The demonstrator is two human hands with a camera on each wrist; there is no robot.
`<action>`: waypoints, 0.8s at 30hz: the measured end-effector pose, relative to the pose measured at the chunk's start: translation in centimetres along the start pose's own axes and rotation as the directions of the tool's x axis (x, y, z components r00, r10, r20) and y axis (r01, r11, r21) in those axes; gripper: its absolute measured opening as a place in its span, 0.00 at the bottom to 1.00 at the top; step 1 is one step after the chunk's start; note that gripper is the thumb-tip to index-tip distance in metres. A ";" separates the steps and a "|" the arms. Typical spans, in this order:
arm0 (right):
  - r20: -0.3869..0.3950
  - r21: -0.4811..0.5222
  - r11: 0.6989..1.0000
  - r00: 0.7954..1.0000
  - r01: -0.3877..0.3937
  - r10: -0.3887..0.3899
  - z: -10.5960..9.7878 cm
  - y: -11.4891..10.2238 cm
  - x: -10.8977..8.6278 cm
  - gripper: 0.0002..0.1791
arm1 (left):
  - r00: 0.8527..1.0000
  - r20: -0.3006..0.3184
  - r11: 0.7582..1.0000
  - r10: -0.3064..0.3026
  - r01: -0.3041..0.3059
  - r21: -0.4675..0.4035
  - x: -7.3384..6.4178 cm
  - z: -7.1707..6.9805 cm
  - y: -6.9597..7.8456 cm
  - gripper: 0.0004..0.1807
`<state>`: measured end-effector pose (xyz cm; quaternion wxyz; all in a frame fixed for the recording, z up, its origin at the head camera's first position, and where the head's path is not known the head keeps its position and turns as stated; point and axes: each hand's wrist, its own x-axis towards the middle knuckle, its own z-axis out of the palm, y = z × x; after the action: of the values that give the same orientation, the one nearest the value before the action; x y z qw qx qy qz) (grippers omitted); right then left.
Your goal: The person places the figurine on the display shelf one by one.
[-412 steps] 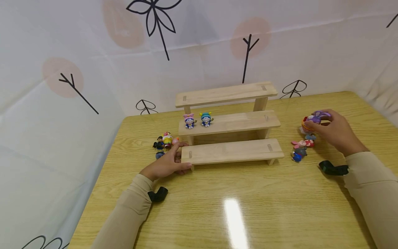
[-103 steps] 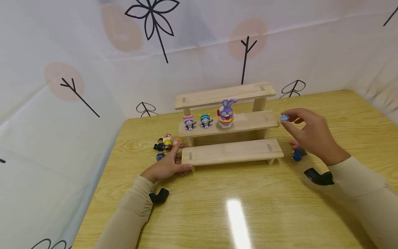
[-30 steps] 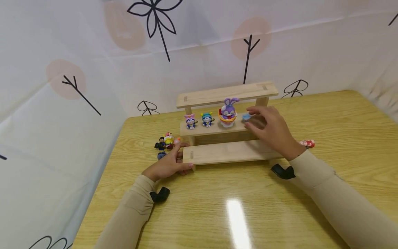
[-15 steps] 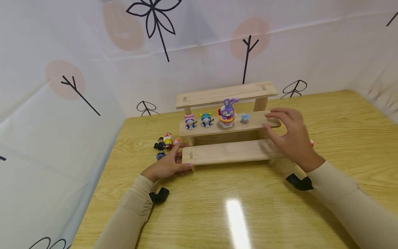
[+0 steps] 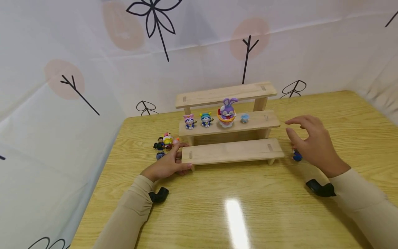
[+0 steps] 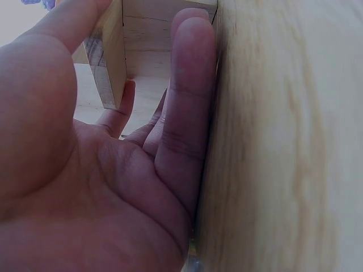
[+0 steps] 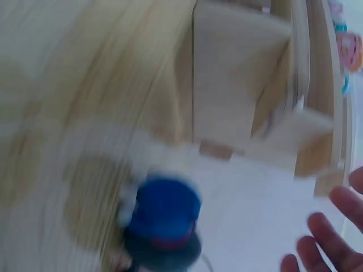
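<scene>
My left hand [image 5: 166,165] holds the left end of the lowest step of a three-tier wooden display stand [image 5: 233,152], thumb at the front edge and fingers behind. My right hand [image 5: 315,148] is in the air right of the stand, thumb and fingers apart, with nothing between them. Below it shows a blue and grey figurine [image 5: 297,155], also blurred in the right wrist view as a blue shape [image 7: 167,207]. Standing on the middle step are a pink-hatted figurine [image 5: 189,121], a teal-hatted figurine [image 5: 206,119], a purple rabbit figurine [image 5: 227,113] and a tiny light-blue figurine [image 5: 244,118].
Beside my left hand lie several figurines, among them a dark-clad one [image 5: 160,143], a yellow and white one [image 5: 168,140] and a blue one [image 5: 160,155]. The wood-grain table [image 5: 199,214] ends at a patterned white cloth [image 5: 202,65] behind the stand.
The purple rabbit and then the tiny light-blue figurine went from the right side of the table onto the middle step. My right hand let go and moved back right; my left stayed.
</scene>
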<state>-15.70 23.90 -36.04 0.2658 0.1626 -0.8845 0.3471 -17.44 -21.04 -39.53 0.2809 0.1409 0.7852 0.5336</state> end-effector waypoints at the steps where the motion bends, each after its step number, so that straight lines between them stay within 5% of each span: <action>1: 0.024 -0.014 1.000 1.000 -0.017 0.017 -0.3 0.4 0.0 0.11 | 1.000 0.000 1.000 0.000 0.000 0.000 0.0 0.0 0.0 0.44; 5: 0.140 -0.057 0.991 0.982 -0.117 0.124 -1.6 2.3 0.1 0.14 | 1.000 -0.001 1.000 0.001 -0.001 -0.001 0.1 0.0 -0.1 0.43; 11: 0.328 -0.114 0.959 0.902 -0.259 0.282 -3.1 4.9 0.4 0.18 | 1.000 -0.003 1.000 0.000 0.000 -0.005 0.0 0.0 -0.1 0.44; 24: 0.571 -0.188 0.970 0.787 -0.152 0.234 -3.5 7.9 0.0 0.14 | 1.000 0.000 1.000 0.002 -0.002 -0.006 0.0 0.0 -0.1 0.44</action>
<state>-18.18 31.91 -38.06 -0.0483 0.1529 -0.9559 0.2459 -17.47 -21.06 -39.61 0.2808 0.1411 0.7835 0.5361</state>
